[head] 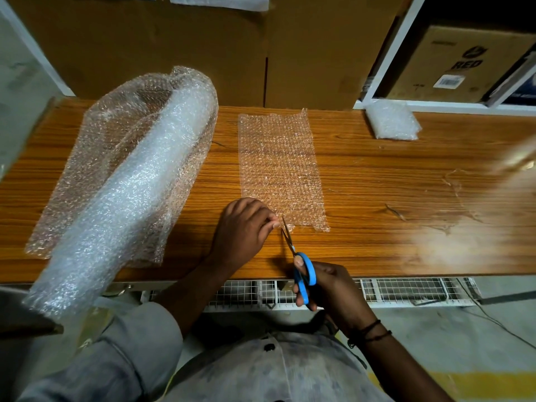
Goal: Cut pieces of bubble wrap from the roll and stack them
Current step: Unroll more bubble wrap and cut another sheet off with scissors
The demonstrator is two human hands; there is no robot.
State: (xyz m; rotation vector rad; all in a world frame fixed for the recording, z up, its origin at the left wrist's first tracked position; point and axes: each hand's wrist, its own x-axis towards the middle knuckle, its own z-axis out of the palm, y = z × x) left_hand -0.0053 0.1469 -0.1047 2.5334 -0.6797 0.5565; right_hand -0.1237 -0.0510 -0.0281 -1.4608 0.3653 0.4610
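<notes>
Gripping scissors [301, 285], right hand [333, 288]; left hand [240, 227] pinches sheet [280, 163].

Cardboard box [458, 62] on white shelf [435, 105]; wooden table [377, 184]; wire tray [406, 290] beneath edge.

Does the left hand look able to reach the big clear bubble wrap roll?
Probably yes: the roll lies beside the left hand, only bare wooden tabletop between; it would first release the flat bubble-wrap sheet it pinches.

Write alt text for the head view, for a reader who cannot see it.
The right hand holds blue-handled scissors, blades at the near edge of a flat clear bubble wrap strip that the left hand pinches on the wooden table. A large bubble wrap roll lies left.
</notes>
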